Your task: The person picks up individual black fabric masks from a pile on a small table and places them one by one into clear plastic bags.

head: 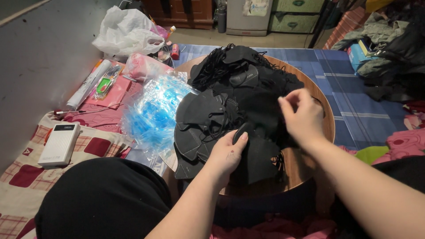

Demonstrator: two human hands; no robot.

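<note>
Sorting black masks on a round tray

Left hand (226, 157) gripping one mask (256, 159) at 6 o'clock, right hand (303, 116) pinching its strap; big pile (239, 84) waiting at 12, plastic sleeves (155, 110) at 9.

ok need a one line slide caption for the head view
Left hand and right hand pick through black face masks heaped on a round wooden table.
</note>
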